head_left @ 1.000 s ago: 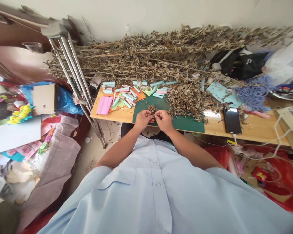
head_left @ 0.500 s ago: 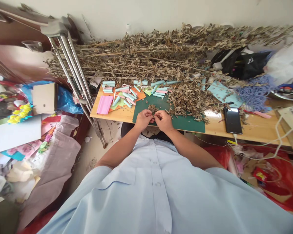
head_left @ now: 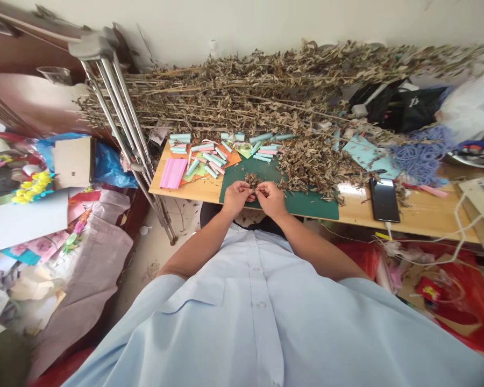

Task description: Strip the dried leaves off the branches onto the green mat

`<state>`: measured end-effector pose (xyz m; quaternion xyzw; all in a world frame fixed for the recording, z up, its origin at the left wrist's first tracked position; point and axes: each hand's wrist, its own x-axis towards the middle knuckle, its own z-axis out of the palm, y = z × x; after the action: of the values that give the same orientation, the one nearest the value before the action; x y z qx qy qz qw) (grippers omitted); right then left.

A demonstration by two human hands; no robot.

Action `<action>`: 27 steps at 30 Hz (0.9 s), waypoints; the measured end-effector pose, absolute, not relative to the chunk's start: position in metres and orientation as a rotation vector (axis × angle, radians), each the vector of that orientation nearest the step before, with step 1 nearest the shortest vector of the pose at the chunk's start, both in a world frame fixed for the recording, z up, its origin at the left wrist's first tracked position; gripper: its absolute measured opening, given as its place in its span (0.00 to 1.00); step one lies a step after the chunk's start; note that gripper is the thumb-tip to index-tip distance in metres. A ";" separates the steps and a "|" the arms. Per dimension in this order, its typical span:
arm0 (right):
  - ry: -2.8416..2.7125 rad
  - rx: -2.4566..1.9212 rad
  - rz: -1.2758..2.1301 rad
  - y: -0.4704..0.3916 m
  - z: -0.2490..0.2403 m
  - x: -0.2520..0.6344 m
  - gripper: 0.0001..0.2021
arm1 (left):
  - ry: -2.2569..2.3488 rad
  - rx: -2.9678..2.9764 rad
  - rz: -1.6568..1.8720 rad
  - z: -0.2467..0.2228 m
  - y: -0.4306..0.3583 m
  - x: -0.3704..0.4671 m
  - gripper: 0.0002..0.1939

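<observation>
Clockwise positions were taken from the hands; at nine o'clock lay one yellow flower decoration (head_left: pixel 32 188), with one cardboard box (head_left: pixel 73 162) toward ten, its small mark unreadable; metal crutches (head_left: pixel 123 107) stood at ten, crossing in front of the stems' left end, their number unclear. One pink folded sheet (head_left: pixel 172 173) lay on the table (head_left: pixel 207 189) toward ten; blue and pink paper rolls (head_left: pixel 213 159), overlapping too much to count surely, lay between ten and eleven. The left hand (head_left: pixel 236 198) and right hand (head_left: pixel 271 199) met over one green mat (head_left: pixel 317 206), their fingers curled and pinched closed; anything between them was too small to tell. A small crumbled leaf pile (head_left: pixel 250 178) sat just beyond the fingertips at twelve, dried stems (head_left: pixel 234 102) behind it; a larger leaf heap (head_left: pixel 312 165) covered the mat's far right at two; one black phone (head_left: pixel 384 200) lay at three, a cable at its near end; one black bag (head_left: pixel 417 107) at two bore white lettering, illegible; blue cord (head_left: pixel 421 153) lay nearer.
</observation>
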<state>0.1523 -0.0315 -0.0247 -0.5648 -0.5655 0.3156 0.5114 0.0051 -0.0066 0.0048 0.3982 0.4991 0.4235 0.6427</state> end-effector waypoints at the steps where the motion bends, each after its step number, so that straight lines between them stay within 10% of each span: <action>1: -1.363 -1.346 0.761 -0.032 -0.025 0.152 0.08 | 1.145 0.905 0.964 0.005 -0.007 0.005 0.15; 27: -1.325 -1.398 0.730 -0.031 -0.023 0.153 0.08 | 1.108 0.908 0.931 0.007 -0.008 0.005 0.14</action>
<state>0.1528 -0.0305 -0.0233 -0.5817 -0.5515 0.3037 0.5150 0.0046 -0.0076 0.0072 0.4006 0.4891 0.4109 0.6568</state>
